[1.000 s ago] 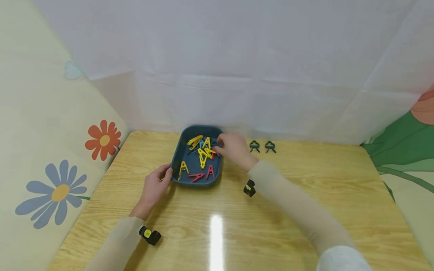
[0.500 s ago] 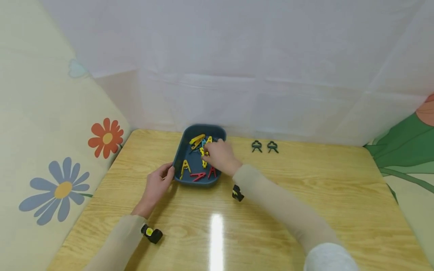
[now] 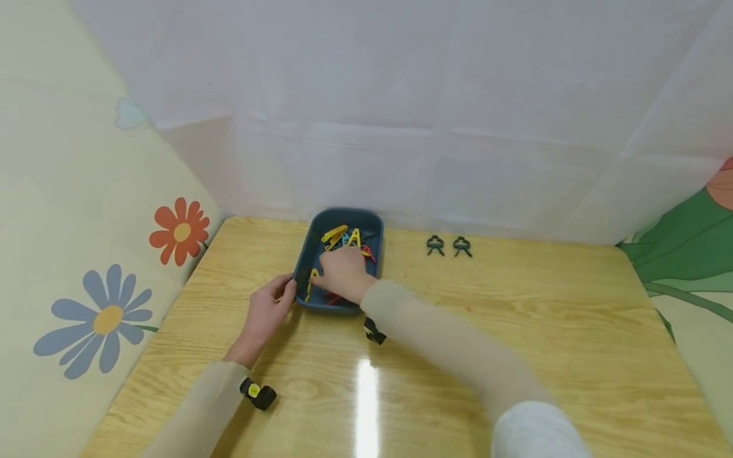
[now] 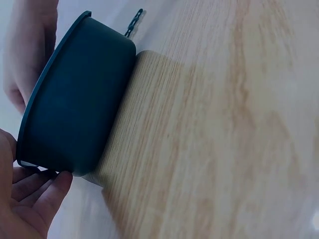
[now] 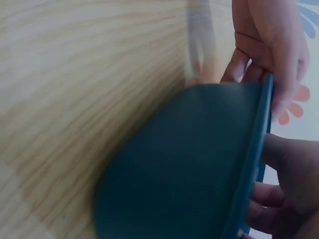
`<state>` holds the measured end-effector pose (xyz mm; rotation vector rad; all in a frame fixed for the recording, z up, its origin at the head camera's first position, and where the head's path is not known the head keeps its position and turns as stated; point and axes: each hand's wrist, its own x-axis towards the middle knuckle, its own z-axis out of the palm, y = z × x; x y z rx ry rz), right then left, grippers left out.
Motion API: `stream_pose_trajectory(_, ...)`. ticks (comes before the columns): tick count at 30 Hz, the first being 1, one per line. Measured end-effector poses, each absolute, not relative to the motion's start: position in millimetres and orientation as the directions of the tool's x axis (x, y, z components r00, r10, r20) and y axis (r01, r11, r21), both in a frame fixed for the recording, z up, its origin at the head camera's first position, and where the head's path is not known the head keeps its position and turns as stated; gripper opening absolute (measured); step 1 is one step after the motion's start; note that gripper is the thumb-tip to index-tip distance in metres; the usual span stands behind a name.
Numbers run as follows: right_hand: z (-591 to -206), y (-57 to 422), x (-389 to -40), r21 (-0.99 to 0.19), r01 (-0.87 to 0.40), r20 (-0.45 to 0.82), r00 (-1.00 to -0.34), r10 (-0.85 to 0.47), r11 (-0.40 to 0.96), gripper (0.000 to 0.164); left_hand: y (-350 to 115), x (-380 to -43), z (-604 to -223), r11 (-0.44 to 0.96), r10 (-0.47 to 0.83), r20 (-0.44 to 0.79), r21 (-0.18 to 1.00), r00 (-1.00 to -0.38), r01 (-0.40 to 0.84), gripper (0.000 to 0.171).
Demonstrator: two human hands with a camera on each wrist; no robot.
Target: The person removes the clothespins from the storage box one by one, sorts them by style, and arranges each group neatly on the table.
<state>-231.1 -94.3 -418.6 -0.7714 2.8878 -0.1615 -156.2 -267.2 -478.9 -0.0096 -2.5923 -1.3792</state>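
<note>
A dark blue-green plastic basin [image 3: 375, 222] sits near the table's back edge, with yellow, red and blue plastic spring clips inside. My left hand [image 3: 271, 304] holds the basin's left side near its front corner, thumb at the rim and fingers against the outer wall in the left wrist view. My right hand [image 3: 345, 272] reaches down inside the basin, its fingertips beside a yellow clip [image 3: 312, 280] at the left. In the right wrist view, thumb and fingers stand apart behind the rim. The hand covers several clips; a yellow clip [image 3: 354, 237] and a red clip [image 3: 368, 252] show behind it.
To the right of the basin, a dark green clip [image 3: 435, 245] and another dark green clip [image 3: 462, 246] lie side by side on the wooden table [image 3: 515, 305]. A white sheet [image 3: 401, 127] hangs behind the table's back edge.
My right hand has moved from the basin's right rim leftward and toward the front, across the clips. My left hand keeps its hold on the basin.
</note>
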Motion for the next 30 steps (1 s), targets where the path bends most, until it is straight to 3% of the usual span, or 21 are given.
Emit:
stream_pose_trajectory(14, -431.5, -98.1, -239.4, -0.135, -0.449, -0.149, -0.872, -0.466, 0.883, 0.036, -267.7, -155.9, -478.5, 0.575, -0.09, 0.141, 0.816, -0.986, 0.064, 0.036)
stream_pose_trajectory(22, -425.5, -71.2, -261.1, -0.033, -0.326, -0.088, -0.941, -0.327, 0.945, 0.025, -267.6, -155.5, -477.2, 0.578, -0.095, 0.156, 0.813, -0.983, 0.073, 0.036)
stream_pose_trajectory(30, -430.3, -52.2, -281.5, 0.033, -0.354, -0.063, -0.934, -0.351, 0.935, 0.027, -267.9, -154.3, -477.6, 0.585, -0.088, 0.185, 0.805, -0.979, 0.1, 0.034)
